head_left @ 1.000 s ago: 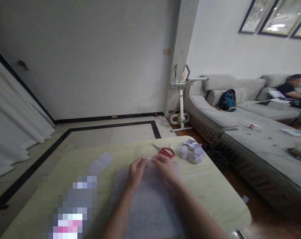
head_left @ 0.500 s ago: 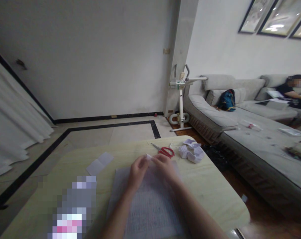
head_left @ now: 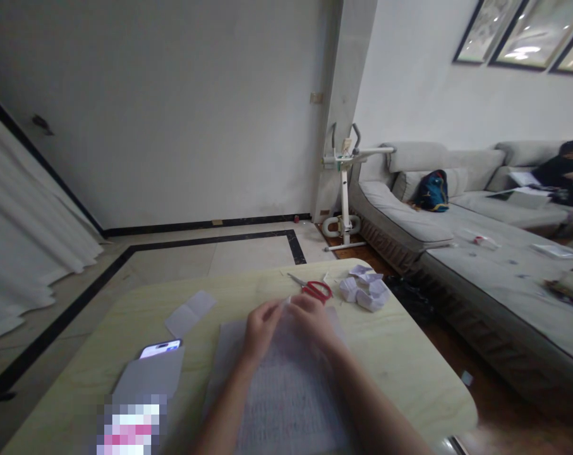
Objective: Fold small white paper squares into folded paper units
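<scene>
Between my fingertips is a small piece of white paper (head_left: 287, 301), mostly hidden by the hands. My left hand (head_left: 262, 325) pinches it from the left, and my right hand (head_left: 312, 319) grips it from the right with curled fingers. Both hands are over a large sheet covered in writing (head_left: 290, 404) that lies on the table. Just beyond the right hand rest scissors with red handles (head_left: 318, 290), their blades pointing left. Right of them sit several folded white paper pieces (head_left: 369, 289) in a loose cluster.
On the pale wooden table (head_left: 400, 366), a creased paper slip (head_left: 190, 314) lies at the left. Nearer me are a phone (head_left: 160, 349) and a grey flat item (head_left: 151, 373) partly covering it. A sofa (head_left: 494, 272) with a seated person (head_left: 563, 174) stands at the right.
Both hands stay nearly in place, fingers shifting slightly; less of the small paper shows above them now. On the sofa, the person has shifted a little to the right.
</scene>
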{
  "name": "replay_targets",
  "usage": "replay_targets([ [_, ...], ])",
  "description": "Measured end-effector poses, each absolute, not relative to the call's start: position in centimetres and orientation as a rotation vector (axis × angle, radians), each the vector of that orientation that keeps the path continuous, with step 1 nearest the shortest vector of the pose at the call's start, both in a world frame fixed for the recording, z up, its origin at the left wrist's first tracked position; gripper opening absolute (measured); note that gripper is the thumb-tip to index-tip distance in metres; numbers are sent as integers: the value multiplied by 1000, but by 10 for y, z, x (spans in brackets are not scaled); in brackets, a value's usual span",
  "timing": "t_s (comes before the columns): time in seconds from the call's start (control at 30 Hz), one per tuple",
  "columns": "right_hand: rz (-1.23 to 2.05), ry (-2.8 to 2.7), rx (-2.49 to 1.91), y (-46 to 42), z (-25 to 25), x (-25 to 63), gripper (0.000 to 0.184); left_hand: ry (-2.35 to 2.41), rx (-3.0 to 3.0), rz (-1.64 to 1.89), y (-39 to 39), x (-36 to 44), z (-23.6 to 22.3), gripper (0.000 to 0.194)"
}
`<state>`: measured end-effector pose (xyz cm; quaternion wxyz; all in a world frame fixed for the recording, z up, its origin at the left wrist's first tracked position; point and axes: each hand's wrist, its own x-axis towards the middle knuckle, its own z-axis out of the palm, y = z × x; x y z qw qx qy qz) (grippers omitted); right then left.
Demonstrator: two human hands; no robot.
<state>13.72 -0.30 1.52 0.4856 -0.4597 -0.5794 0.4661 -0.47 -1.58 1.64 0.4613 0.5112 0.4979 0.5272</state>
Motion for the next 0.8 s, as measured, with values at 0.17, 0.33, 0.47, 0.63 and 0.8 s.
replay_targets([
  [0.17, 1142, -1337, -1198, -2, 16, 137, 11, 1218, 1182, 1313, -15, -3, 11, 39],
  [0.33, 1173, -1297, -1189, -1, 15, 137, 18, 1130, 1214, 1259, -15, 1, 8, 40],
  [0.47, 1169, -1289, -1172, -2, 14, 137, 18, 1136, 1207, 1263, -16, 1, 13, 38],
  [0.63, 1170, -1322, -1176, -1, 12, 137, 19, 1135, 1231, 1247, -17, -1, 14, 34],
  [0.8, 1157, -1286, -1192, 0, 8, 137, 20, 1143, 1230, 1267, -17, 0, 10, 35],
])
